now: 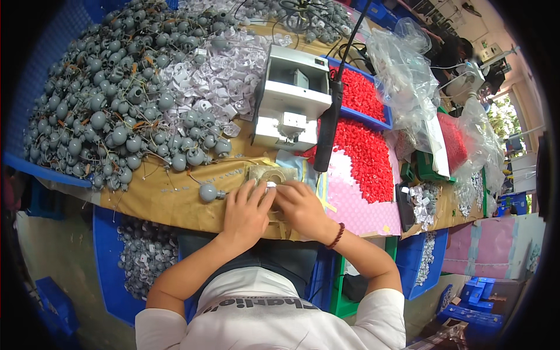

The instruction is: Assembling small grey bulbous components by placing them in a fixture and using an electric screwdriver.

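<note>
My left hand (248, 213) and my right hand (303, 207) meet at a metal fixture (287, 173) near the table's front edge. Between their closed fingertips shows a small white plastic part (270, 184), mostly covered by the fingers. Beside my left hand lies a grey ball-shaped part (207, 192) with a narrow neck pointing toward that hand. Just behind the fixture stands a silver metal machine (291, 96). A black powered screwdriver (330, 125) hangs upright on a cable, behind and to the right of my hands.
A big heap of grey ball-shaped parts (96, 119) with wires fills the left side. White plastic parts (216, 79) pile up next to it. Loose red parts (364, 160) spread at the right, below a blue tray (382, 123). Blue bins (108, 256) stand below the table edge.
</note>
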`<state>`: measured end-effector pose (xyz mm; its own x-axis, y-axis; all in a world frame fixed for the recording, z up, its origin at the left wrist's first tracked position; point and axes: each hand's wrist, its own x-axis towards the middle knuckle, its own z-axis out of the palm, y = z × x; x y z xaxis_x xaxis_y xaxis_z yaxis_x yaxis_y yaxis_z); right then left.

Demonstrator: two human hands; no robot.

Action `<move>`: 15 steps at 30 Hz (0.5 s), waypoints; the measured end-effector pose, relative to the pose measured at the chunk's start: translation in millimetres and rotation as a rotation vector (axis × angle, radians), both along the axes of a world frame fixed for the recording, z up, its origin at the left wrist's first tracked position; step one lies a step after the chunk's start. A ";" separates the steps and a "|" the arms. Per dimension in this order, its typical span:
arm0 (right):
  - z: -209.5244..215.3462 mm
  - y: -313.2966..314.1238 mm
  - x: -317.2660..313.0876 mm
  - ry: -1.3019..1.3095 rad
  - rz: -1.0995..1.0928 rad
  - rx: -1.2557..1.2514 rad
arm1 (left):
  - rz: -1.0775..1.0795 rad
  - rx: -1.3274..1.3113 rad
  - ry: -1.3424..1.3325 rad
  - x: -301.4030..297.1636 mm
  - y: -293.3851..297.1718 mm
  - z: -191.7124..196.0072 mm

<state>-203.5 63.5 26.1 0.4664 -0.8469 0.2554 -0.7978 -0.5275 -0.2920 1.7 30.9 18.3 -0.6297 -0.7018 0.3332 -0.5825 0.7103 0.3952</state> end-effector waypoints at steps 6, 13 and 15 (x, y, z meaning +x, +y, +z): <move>9.1 15.2 -54.3 -0.462 -0.236 0.168 | -0.045 -0.025 -0.040 -6.0 -4.6 -13.8; -20.4 28.2 -56.1 -0.273 -0.245 0.196 | -0.075 -0.054 -0.007 -6.0 -10.4 -16.8; -32.9 26.7 -52.2 -0.270 -0.321 0.080 | -0.075 -0.065 0.008 -5.1 -10.8 -17.9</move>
<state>-255.7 90.2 -6.8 0.1010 -0.9604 0.2598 -0.8074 -0.2317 -0.5427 -3.4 20.1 0.4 -0.6769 -0.6292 0.3820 -0.5237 0.7763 0.3509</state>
